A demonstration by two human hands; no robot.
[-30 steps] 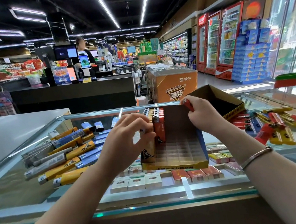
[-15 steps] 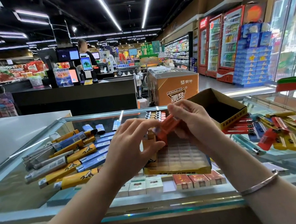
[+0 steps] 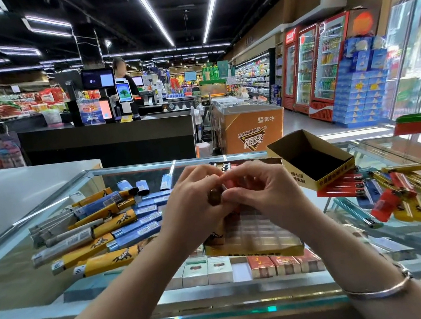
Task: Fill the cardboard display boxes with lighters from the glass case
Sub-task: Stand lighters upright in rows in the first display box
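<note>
Red lighter (image 3: pixel 231 185) mostly hidden between both hands (image 3: pixel 234 196), display box (image 3: pixel 256 237) partly covered by wrists, box lettering blurred, forearms cut off at bottom edge.

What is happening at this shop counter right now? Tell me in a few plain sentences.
A person stands at a glass case in a supermarket. The left hand and right hand meet above a partly filled display box, together pinching a red lighter. Loose yellow and blue lighters lie piled on the glass to the left, and more red and yellow lighters lie to the right. An empty cardboard box sits tilted behind the right hand.
</note>
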